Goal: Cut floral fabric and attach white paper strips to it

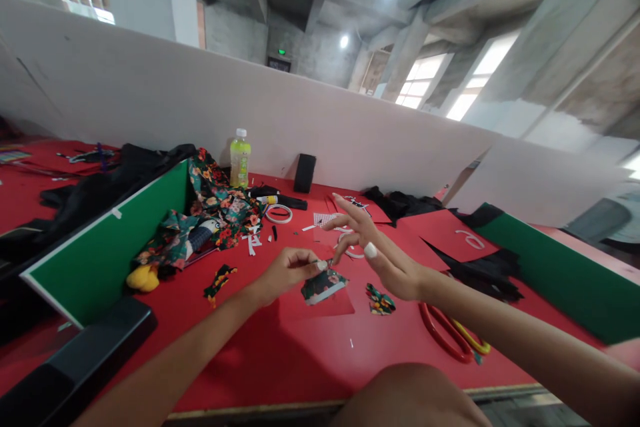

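Note:
My left hand (299,270) is closed in a pinch on the upper edge of a small dark floral fabric piece (311,287). A pale strip (326,294) runs along the lower part of that fabric. Beneath it lies a flat red sheet (333,305) on the red table. My right hand (383,253) is just to the right, palm turned inward and fingers spread, with its index finger close to the top of the fabric. Whether that finger touches the fabric, I cannot tell. Floral scraps lie on either side, one at the left (219,283) and one at the right (380,300).
Scissors with red and yellow handles (453,337) lie under my right forearm. At the back left are bunched floral cloth (225,203), a drink bottle (240,159), a white tape roll (279,214) and a black upright block (305,173). Green dividers (115,240) flank the table (250,360).

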A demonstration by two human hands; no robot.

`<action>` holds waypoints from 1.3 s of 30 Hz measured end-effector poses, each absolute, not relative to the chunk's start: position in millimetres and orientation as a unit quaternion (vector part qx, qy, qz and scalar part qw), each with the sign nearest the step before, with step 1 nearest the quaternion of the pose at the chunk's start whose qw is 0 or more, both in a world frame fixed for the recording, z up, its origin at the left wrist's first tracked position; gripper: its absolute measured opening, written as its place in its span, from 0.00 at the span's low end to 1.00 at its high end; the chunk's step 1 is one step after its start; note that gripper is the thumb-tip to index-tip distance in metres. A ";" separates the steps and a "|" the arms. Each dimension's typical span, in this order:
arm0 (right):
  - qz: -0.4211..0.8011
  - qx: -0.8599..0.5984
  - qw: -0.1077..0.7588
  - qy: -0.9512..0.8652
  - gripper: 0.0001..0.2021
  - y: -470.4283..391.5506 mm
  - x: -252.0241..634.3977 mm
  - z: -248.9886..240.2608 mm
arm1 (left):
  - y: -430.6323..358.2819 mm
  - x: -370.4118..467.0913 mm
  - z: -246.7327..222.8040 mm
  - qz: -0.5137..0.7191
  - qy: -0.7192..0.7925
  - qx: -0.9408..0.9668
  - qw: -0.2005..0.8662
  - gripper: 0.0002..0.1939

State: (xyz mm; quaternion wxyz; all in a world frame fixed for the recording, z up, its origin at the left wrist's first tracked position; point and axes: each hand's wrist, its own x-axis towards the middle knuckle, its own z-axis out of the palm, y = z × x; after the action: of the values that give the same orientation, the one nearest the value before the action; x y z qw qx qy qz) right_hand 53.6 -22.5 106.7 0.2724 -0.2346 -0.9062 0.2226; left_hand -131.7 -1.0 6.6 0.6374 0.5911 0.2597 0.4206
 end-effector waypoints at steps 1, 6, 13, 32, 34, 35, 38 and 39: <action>0.241 -0.239 0.286 -0.896 0.30 -21.8 53.5 106.7 | -1.5 -131.7 6.9 0.423 0.260 0.589 0.638 0.22; 0.275 -0.233 0.331 -0.872 0.27 -15.8 53.9 103.1 | -6.5 -131.1 9.7 0.428 0.264 0.582 0.639 0.21; 0.344 -0.251 0.359 -0.830 0.26 -11.5 52.3 96.8 | -9.6 -132.5 11.4 0.431 0.237 0.589 0.641 0.20; 0.444 -0.232 0.435 -0.748 0.29 -3.0 43.9 88.6 | -9.1 -129.4 10.7 0.478 0.234 0.567 0.629 0.18; 0.464 -0.240 0.444 -0.728 0.29 -2.3 42.1 90.4 | -9.2 -128.8 10.2 0.480 0.239 0.561 0.631 0.18; 0.477 -0.243 0.450 -0.715 0.29 -1.7 41.0 91.4 | -9.1 -128.7 9.9 0.480 0.240 0.559 0.632 0.18; 0.519 -0.258 0.462 -0.671 0.30 1.2 37.0 94.0 | -8.6 -129.1 8.6 0.472 0.234 0.556 0.643 0.18; 0.533 -0.264 0.463 -0.657 0.30 2.5 35.7 94.7 | -8.3 -129.3 8.2 0.470 0.229 0.556 0.646 0.18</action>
State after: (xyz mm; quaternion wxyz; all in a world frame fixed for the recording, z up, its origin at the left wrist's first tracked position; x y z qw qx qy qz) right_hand 35.7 2.5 94.7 0.4632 -0.2643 -0.6569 0.5330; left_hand -129.3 -8.3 8.2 0.6461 0.5561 0.2293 0.4698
